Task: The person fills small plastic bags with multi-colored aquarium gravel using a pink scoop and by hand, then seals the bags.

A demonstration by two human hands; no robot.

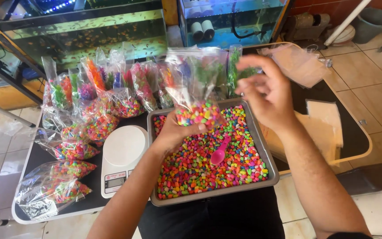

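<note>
Head view. My left hand (173, 132) grips a clear bag (195, 88) from below, fingers closed around its pebble-filled bottom, holding it upright over the grey tray (268, 166). My right hand (264, 90) hovers just beside the bag's top, fingers loosely curled and holding nothing. The tray is full of coloured pebbles (191, 163), with a pink scoop (219, 152) lying on them. Left of the tray stands a white scale (122, 157); filled bags (74, 150) crowd the black worktop (319, 95) beyond it.
</note>
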